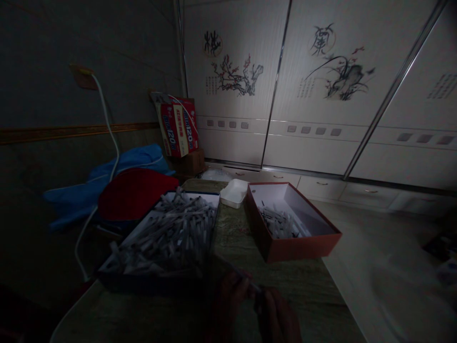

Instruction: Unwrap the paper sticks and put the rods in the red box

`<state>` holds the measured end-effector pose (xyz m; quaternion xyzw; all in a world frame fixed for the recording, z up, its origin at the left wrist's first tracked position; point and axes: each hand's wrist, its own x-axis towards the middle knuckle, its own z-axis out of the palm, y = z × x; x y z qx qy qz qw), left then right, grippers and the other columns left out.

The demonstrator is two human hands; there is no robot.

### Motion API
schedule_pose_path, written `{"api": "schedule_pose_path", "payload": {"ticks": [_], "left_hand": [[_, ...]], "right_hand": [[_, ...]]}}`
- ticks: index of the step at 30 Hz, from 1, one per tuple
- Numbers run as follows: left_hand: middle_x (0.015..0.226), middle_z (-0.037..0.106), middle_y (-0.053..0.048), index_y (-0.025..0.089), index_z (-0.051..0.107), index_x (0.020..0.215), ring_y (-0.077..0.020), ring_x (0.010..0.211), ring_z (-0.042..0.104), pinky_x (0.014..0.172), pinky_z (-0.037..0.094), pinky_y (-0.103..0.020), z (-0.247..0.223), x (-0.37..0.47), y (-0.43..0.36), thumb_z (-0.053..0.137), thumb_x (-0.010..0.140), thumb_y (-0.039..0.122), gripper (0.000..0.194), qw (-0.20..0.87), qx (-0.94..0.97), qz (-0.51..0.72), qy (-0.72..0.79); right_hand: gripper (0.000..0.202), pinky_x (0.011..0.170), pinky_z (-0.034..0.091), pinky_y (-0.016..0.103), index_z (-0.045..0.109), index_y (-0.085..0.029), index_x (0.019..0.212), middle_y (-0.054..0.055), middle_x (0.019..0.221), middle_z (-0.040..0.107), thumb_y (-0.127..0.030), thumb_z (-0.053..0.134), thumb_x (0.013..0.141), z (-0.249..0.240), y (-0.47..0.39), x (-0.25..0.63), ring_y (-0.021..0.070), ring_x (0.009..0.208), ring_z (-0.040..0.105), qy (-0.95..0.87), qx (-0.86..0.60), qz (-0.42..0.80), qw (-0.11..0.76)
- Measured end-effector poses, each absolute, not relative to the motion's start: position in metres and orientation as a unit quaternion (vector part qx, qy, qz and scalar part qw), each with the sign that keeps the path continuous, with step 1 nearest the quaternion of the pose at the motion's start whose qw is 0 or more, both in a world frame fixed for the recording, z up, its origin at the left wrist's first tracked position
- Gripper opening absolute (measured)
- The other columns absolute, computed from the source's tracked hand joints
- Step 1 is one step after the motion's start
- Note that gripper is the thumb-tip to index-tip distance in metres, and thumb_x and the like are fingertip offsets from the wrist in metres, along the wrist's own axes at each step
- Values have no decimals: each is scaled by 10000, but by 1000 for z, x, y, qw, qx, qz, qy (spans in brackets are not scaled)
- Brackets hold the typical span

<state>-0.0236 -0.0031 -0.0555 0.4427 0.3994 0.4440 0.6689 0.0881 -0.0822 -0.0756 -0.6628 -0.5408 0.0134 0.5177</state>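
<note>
In dim light, my left hand (231, 293) and my right hand (276, 312) are close together over the front of the table. Both have their fingers closed on a thin, pen-like stick (246, 280), which slants between them. To their left, a dark-edged box (153, 284) is heaped with many slim, greyish pen-like pieces (174, 228). A reddish-brown box (303, 248) to the right holds a smaller pile of similar pieces (282, 223). Between the boxes, farther back, lies a small white tray (234, 194).
The wooden table (232, 233) has a right edge beside the floor. A red cushion-like item (132, 193), blue cloth (143, 159) and white cable (113, 138) lie left. Behind are a red carton (180, 126) and sliding cabinet doors (314, 109).
</note>
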Motion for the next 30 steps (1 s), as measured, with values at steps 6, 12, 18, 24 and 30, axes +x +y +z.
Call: {"api": "schedule_pose_path", "payload": {"ticks": [6, 12, 18, 24, 30], "left_hand": [[673, 662, -24, 178, 671, 751, -179, 636, 605, 651, 490, -302, -56, -24, -5, 673, 673, 398, 234, 634, 457, 458, 423], [646, 656, -21, 174, 669, 755, -188, 648, 613, 652, 491, -304, -62, -24, -5, 650, 702, 393, 226, 633, 465, 453, 422], [700, 677, -26, 178, 669, 755, -190, 683, 623, 684, 496, -303, -59, -23, -5, 681, 683, 395, 229, 635, 458, 465, 414], [665, 663, -15, 178, 665, 751, -175, 640, 614, 628, 486, -284, -59, -23, -4, 665, 702, 366, 195, 637, 458, 458, 418], [703, 680, -29, 174, 671, 767, -188, 684, 623, 673, 480, -299, -61, -25, -4, 654, 713, 341, 176, 628, 470, 455, 421]], "right_hand": [[324, 625, 541, 263, 668, -272, 863, 37, 815, 725, -461, 406, 893, -79, -77, 88, 190, 724, 681, -543, -677, 28, 495], [382, 822, 491, 408, 703, -279, 905, 94, 979, 718, -554, 446, 839, -93, -84, 88, 285, 932, 654, -551, -669, -24, 499], [370, 637, 530, 271, 683, -271, 892, 45, 778, 720, -519, 409, 868, -84, -79, 89, 205, 696, 674, -542, -677, 61, 495], [370, 657, 516, 274, 675, -274, 827, 44, 768, 712, -557, 436, 838, -77, -78, 88, 213, 730, 666, -541, -665, 46, 513], [365, 579, 512, 242, 659, -246, 869, 35, 727, 699, -489, 387, 892, -81, -77, 87, 169, 626, 653, -531, -668, 80, 515]]}}
